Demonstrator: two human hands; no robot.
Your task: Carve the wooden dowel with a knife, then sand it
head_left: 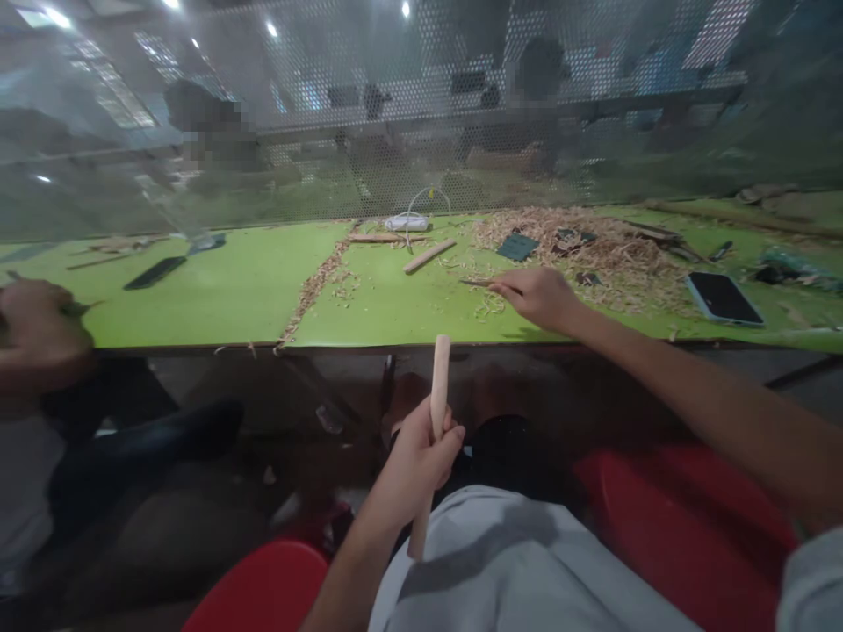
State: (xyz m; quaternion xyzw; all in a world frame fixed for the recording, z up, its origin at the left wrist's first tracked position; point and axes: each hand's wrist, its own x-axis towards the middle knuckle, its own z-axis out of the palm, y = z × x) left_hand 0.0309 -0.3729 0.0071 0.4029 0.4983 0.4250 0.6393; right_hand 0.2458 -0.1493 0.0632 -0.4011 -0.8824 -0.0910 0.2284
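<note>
My left hand is wrapped round a pale, smooth wooden stick, holding it slantwise above my lap, clear of the table's front edge. The stick's lower end reaches down to my light grey clothing. Over the green tabletop, the fingers of my right hand are pinched on a slim, knife-like tool that points left. Most of the tool's handle is hidden inside the hand. Curled wood shavings lie just below its tip. A second wooden stick rests on the table beyond the tool.
A shavings heap with dark green sandpaper lies back right, near a phone. A white cabled device sits by the mesh screen. At left is another person's hand. Red stools stand below.
</note>
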